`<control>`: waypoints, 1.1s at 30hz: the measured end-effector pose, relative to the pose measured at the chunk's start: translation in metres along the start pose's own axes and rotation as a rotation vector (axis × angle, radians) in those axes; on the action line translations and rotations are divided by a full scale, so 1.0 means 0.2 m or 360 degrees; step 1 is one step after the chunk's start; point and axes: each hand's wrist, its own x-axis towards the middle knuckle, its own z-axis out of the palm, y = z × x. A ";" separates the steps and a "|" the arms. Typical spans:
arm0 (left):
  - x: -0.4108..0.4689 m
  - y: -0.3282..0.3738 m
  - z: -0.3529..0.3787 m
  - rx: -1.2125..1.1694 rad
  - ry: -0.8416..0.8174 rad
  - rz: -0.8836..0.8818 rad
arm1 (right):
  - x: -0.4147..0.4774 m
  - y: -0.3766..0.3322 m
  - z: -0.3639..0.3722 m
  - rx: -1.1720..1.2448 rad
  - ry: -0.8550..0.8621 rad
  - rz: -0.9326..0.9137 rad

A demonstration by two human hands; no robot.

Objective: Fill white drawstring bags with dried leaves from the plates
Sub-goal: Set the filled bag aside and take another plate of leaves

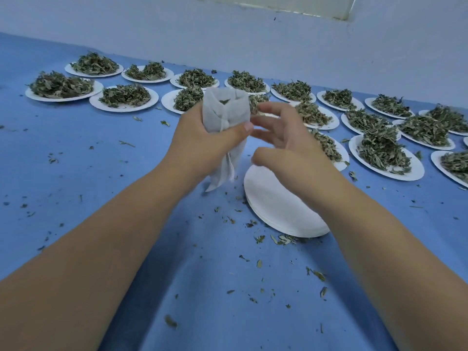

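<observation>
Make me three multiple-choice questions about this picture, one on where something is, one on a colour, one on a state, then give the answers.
1. Where does the stack of empty plates lie?
A. beneath the right hand
B. at the far left of the rows
C. on a leaf pile

2. What colour is the table cover?
A. red
B. blue
C. black

3. How is the white bag?
A. flat on the table
B. tied shut on a plate
C. upright in the left hand, mouth open

1 A: the bare stack shows just below the right wrist.
2 B: the cloth is blue throughout.
3 C: the left thumb wraps it, and leaves show in its top.
</observation>
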 end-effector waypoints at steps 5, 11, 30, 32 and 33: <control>0.03 0.11 -0.12 -0.0265 0.0126 -0.0014 | 0.07 -0.07 0.16 0.0050 -0.0238 0.0035; 0.02 0.12 -0.44 -0.0429 0.0272 -0.0131 | 0.21 -0.20 0.49 0.0017 -0.0385 -0.0147; 0.12 -0.15 -1.82 -0.0441 0.1306 -0.0375 | 0.98 -0.44 1.80 0.0073 -0.0211 -0.0162; 0.12 -0.19 -1.84 -0.0701 0.1333 -0.0410 | 1.11 -0.44 1.93 0.0068 -0.0161 -0.0170; 0.12 -0.19 -1.86 -0.0877 0.1341 -0.0421 | 1.18 -0.45 1.99 0.0055 -0.0138 -0.0188</control>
